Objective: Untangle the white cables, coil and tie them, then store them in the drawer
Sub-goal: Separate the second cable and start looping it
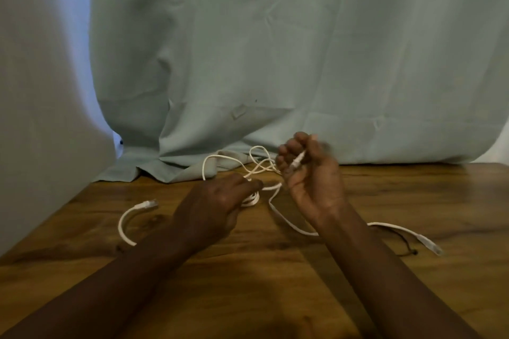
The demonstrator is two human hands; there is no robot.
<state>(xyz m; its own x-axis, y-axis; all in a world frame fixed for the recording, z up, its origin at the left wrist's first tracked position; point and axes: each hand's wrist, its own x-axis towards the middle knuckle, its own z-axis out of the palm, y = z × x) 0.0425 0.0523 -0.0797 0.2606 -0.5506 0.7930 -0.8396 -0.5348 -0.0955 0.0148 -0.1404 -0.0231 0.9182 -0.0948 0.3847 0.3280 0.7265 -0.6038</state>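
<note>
Cables (271,188) tangled; cloth (275,49) behind, black cord (414,251) right.

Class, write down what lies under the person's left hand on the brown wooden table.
A bunched loop of white flat cable pokes out beneath the left hand. The hand covers the rest of it.
</note>
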